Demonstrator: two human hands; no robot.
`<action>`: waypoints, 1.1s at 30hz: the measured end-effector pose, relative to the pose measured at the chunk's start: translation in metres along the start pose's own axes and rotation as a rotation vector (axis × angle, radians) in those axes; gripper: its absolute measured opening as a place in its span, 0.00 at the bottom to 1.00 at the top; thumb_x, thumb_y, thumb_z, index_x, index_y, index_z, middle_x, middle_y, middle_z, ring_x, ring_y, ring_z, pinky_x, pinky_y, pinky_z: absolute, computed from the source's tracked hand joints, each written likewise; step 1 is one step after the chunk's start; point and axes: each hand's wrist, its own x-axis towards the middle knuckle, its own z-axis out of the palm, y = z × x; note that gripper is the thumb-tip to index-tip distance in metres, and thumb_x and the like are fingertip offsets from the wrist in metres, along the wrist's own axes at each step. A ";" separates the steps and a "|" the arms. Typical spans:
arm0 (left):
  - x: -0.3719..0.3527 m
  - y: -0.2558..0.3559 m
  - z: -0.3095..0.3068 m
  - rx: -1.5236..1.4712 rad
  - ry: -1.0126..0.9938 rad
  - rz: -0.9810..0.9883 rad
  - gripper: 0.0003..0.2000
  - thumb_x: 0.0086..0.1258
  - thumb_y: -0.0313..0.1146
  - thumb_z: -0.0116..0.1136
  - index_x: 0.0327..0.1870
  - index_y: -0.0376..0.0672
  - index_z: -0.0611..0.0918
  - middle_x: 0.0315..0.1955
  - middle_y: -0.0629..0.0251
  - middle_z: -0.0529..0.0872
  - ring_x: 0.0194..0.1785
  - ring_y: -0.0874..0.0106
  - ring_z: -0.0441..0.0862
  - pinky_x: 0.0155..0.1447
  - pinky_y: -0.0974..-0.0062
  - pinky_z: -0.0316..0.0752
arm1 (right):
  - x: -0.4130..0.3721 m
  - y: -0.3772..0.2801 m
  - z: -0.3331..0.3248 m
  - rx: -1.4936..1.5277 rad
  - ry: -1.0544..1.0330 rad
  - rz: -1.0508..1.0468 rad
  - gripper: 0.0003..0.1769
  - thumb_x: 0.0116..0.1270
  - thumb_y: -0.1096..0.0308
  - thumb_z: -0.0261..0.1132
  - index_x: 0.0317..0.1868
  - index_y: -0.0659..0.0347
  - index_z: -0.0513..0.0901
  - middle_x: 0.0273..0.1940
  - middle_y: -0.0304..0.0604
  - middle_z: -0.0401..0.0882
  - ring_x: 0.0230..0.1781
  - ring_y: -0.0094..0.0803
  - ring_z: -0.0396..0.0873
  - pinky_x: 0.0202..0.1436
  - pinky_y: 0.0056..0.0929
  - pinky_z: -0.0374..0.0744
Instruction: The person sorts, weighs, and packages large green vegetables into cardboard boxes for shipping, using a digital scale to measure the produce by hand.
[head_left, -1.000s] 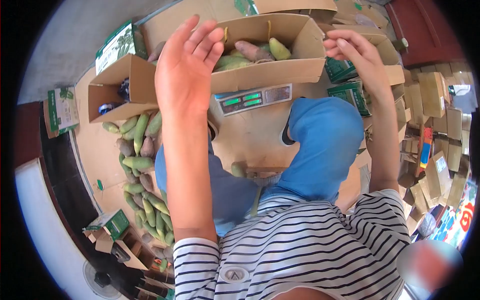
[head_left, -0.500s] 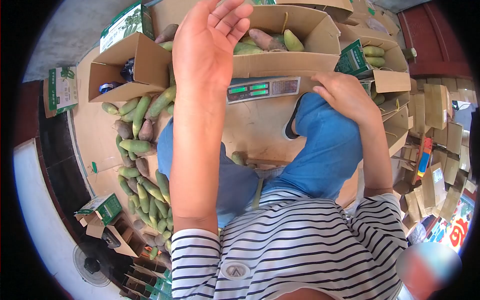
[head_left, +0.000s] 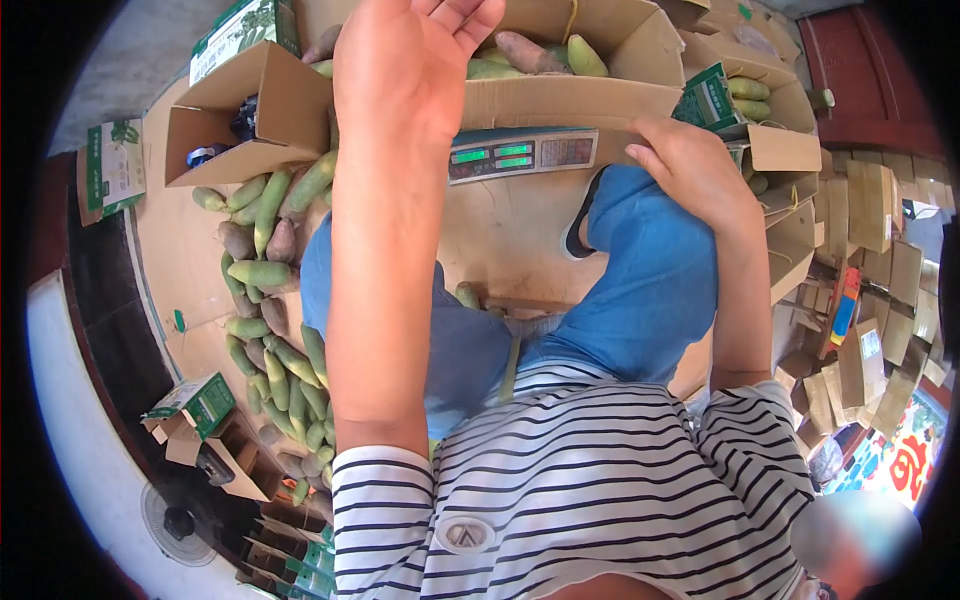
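My left hand (head_left: 415, 65) is raised at the top, palm showing and fingers loosely apart, with nothing in it. It hangs in front of the left end of a cardboard box (head_left: 570, 103) of green and brownish long vegetables (head_left: 525, 52). My right hand (head_left: 690, 165) is held over my bent knee, near the box's lower right corner; its thumb stands apart from the fingers, and I see nothing held. Between the hands, below the box, sits a scale (head_left: 522, 155) with lit green displays.
Many vegetables (head_left: 290, 395) lie along my left side. An open box (head_left: 250, 125) with dark items stands at upper left. More boxes (head_left: 785, 150) and folded cardboard (head_left: 870, 210) are at right. A fan (head_left: 180, 522) is at lower left, a blurred person (head_left: 855, 540) at lower right.
The whole view has shifted, so the box, scale and vegetables appear slightly higher and further left. My left hand shows slightly higher; both hands keep nearly the same pose.
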 end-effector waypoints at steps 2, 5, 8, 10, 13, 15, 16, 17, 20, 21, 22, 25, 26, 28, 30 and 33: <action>-0.002 0.002 0.003 0.009 0.019 -0.008 0.18 0.71 0.37 0.50 0.55 0.34 0.70 0.42 0.57 0.79 0.44 0.67 0.79 0.47 0.73 0.75 | 0.000 -0.002 0.001 0.003 -0.006 0.001 0.15 0.66 0.63 0.58 0.46 0.65 0.78 0.39 0.55 0.80 0.41 0.51 0.78 0.45 0.42 0.75; 0.001 0.001 0.000 0.020 -0.009 0.011 0.18 0.70 0.37 0.52 0.54 0.34 0.71 0.42 0.57 0.79 0.44 0.67 0.79 0.47 0.73 0.75 | -0.001 -0.002 0.001 -0.005 -0.028 0.012 0.15 0.66 0.62 0.58 0.46 0.65 0.78 0.40 0.55 0.80 0.41 0.51 0.78 0.45 0.42 0.75; 0.001 0.000 0.001 0.005 0.028 0.013 0.18 0.70 0.37 0.52 0.54 0.34 0.71 0.42 0.57 0.79 0.44 0.67 0.79 0.47 0.73 0.75 | 0.000 0.002 0.005 -0.009 -0.017 0.025 0.14 0.65 0.62 0.58 0.45 0.64 0.78 0.38 0.55 0.80 0.40 0.51 0.78 0.44 0.43 0.75; -0.004 -0.002 0.007 0.012 0.033 0.050 0.18 0.70 0.37 0.52 0.54 0.34 0.71 0.43 0.57 0.79 0.44 0.67 0.79 0.47 0.73 0.75 | -0.001 0.006 0.009 0.000 0.053 -0.009 0.12 0.64 0.62 0.59 0.42 0.62 0.77 0.34 0.55 0.80 0.37 0.52 0.78 0.41 0.46 0.74; -0.007 -0.001 0.009 0.043 0.009 0.055 0.20 0.70 0.38 0.52 0.56 0.34 0.70 0.46 0.55 0.78 0.44 0.67 0.79 0.48 0.73 0.75 | -0.001 0.002 0.003 -0.025 -0.017 0.062 0.16 0.66 0.62 0.58 0.47 0.65 0.78 0.42 0.55 0.80 0.43 0.51 0.78 0.47 0.42 0.75; -0.003 0.002 0.000 0.031 -0.023 0.025 0.20 0.70 0.36 0.51 0.57 0.32 0.69 0.48 0.52 0.77 0.47 0.65 0.78 0.50 0.70 0.75 | 0.002 0.002 0.005 -0.037 -0.015 0.038 0.16 0.65 0.62 0.58 0.47 0.64 0.78 0.42 0.55 0.80 0.44 0.50 0.78 0.46 0.42 0.75; 0.003 0.005 -0.013 0.001 -0.047 -0.006 0.20 0.70 0.34 0.51 0.57 0.30 0.68 0.49 0.49 0.77 0.49 0.62 0.78 0.52 0.68 0.74 | 0.000 0.002 0.007 -0.047 -0.011 0.043 0.16 0.65 0.62 0.58 0.47 0.64 0.78 0.42 0.54 0.80 0.44 0.50 0.78 0.46 0.42 0.75; 0.011 0.005 -0.017 -0.032 -0.084 -0.037 0.19 0.70 0.32 0.50 0.57 0.28 0.68 0.51 0.46 0.76 0.51 0.59 0.77 0.54 0.66 0.74 | -0.002 0.001 0.007 -0.047 -0.008 0.028 0.15 0.65 0.62 0.58 0.46 0.64 0.78 0.41 0.54 0.80 0.43 0.50 0.78 0.46 0.43 0.75; 0.004 0.007 -0.014 -0.104 -0.158 -0.074 0.20 0.71 0.32 0.49 0.59 0.29 0.67 0.53 0.47 0.75 0.52 0.62 0.77 0.55 0.66 0.74 | -0.002 0.001 0.006 -0.049 0.027 0.017 0.13 0.64 0.63 0.59 0.43 0.64 0.77 0.39 0.52 0.80 0.42 0.49 0.78 0.44 0.44 0.75; 0.004 0.007 -0.013 -0.097 -0.178 -0.073 0.20 0.72 0.32 0.48 0.59 0.29 0.67 0.53 0.48 0.75 0.52 0.62 0.77 0.55 0.66 0.74 | -0.002 0.000 0.006 -0.037 0.040 0.015 0.13 0.64 0.63 0.59 0.42 0.63 0.76 0.39 0.52 0.80 0.42 0.49 0.78 0.43 0.44 0.75; 0.002 0.007 -0.013 -0.085 -0.187 -0.070 0.20 0.72 0.32 0.48 0.59 0.29 0.66 0.53 0.48 0.75 0.52 0.62 0.77 0.55 0.66 0.74 | -0.002 -0.001 0.006 -0.019 0.047 0.006 0.12 0.63 0.63 0.60 0.41 0.63 0.76 0.38 0.51 0.80 0.41 0.49 0.78 0.43 0.45 0.75; 0.001 0.005 -0.008 -0.033 -0.176 -0.070 0.19 0.73 0.32 0.46 0.59 0.29 0.66 0.53 0.49 0.75 0.52 0.64 0.77 0.55 0.67 0.74 | -0.001 -0.003 0.006 -0.015 0.035 0.032 0.11 0.63 0.64 0.60 0.40 0.63 0.75 0.37 0.50 0.80 0.41 0.49 0.78 0.42 0.45 0.75; 0.000 0.004 -0.007 -0.016 -0.165 -0.070 0.19 0.73 0.32 0.46 0.59 0.29 0.66 0.53 0.49 0.76 0.52 0.64 0.77 0.55 0.67 0.74 | 0.000 -0.004 0.008 -0.009 0.046 0.022 0.11 0.63 0.64 0.60 0.40 0.63 0.75 0.37 0.50 0.80 0.40 0.49 0.78 0.42 0.45 0.75; -0.001 0.001 -0.006 -0.022 -0.165 -0.080 0.19 0.73 0.32 0.46 0.59 0.29 0.67 0.53 0.49 0.76 0.51 0.64 0.77 0.54 0.68 0.74 | 0.000 -0.004 0.009 -0.002 0.063 -0.005 0.11 0.63 0.64 0.60 0.39 0.63 0.75 0.37 0.50 0.80 0.40 0.49 0.78 0.41 0.45 0.75; 0.000 0.001 -0.005 -0.017 -0.159 -0.075 0.19 0.73 0.32 0.46 0.59 0.30 0.67 0.53 0.49 0.76 0.51 0.65 0.78 0.54 0.68 0.75 | 0.001 -0.007 0.006 -0.003 0.030 0.013 0.11 0.63 0.63 0.60 0.42 0.61 0.76 0.39 0.49 0.80 0.41 0.48 0.78 0.43 0.44 0.76; 0.000 0.000 -0.005 -0.003 -0.133 -0.068 0.19 0.73 0.32 0.47 0.59 0.30 0.67 0.52 0.50 0.76 0.50 0.65 0.78 0.53 0.69 0.75 | -0.005 -0.007 0.000 0.052 0.278 -0.029 0.13 0.63 0.65 0.60 0.47 0.60 0.77 0.45 0.48 0.79 0.47 0.46 0.77 0.49 0.40 0.76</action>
